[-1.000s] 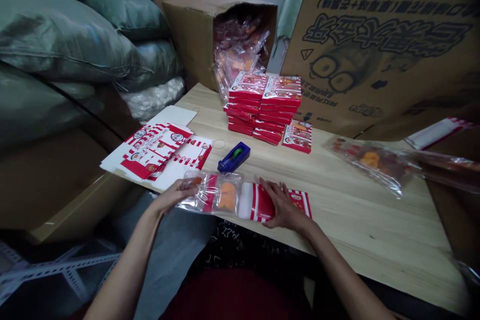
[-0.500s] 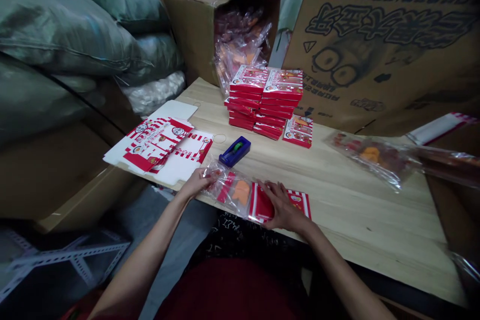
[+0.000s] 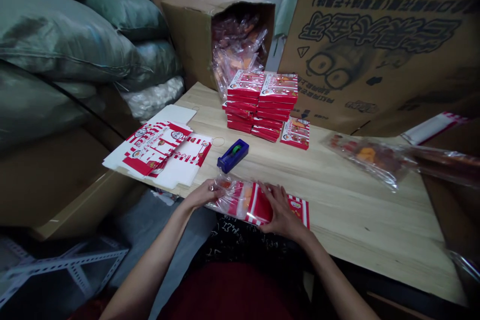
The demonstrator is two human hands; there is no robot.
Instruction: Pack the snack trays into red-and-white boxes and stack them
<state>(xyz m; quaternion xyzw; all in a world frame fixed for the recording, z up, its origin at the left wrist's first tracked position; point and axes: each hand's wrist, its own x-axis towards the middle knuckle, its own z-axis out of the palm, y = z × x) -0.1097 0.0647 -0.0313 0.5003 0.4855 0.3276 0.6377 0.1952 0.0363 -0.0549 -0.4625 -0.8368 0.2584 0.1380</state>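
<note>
My left hand (image 3: 203,194) pinches the left end of a clear plastic bag (image 3: 227,194) at the table's front edge. Inside the bag are a red strip and an orange piece (image 3: 246,196), partly covered by the left end of a flat red-and-white box (image 3: 258,206). Spread across that box is my right hand (image 3: 284,216), its fingers on top and the thumb at the near edge. Just behind the bag stands a blue tape dispenser (image 3: 233,155) with a green core.
Flat printed cartons (image 3: 161,147) lie to the left. Stacked red-and-white boxes (image 3: 260,105) stand at the back, before an open cardboard box (image 3: 187,35) of bagged pieces. Another filled bag (image 3: 369,157) lies right. Large sacks (image 3: 63,30) are piled at left.
My left hand has moved slightly right with the bag. Less of the orange piece shows beside the red-and-white box. My right hand has stayed on the box, and the camera view has shifted slightly.
</note>
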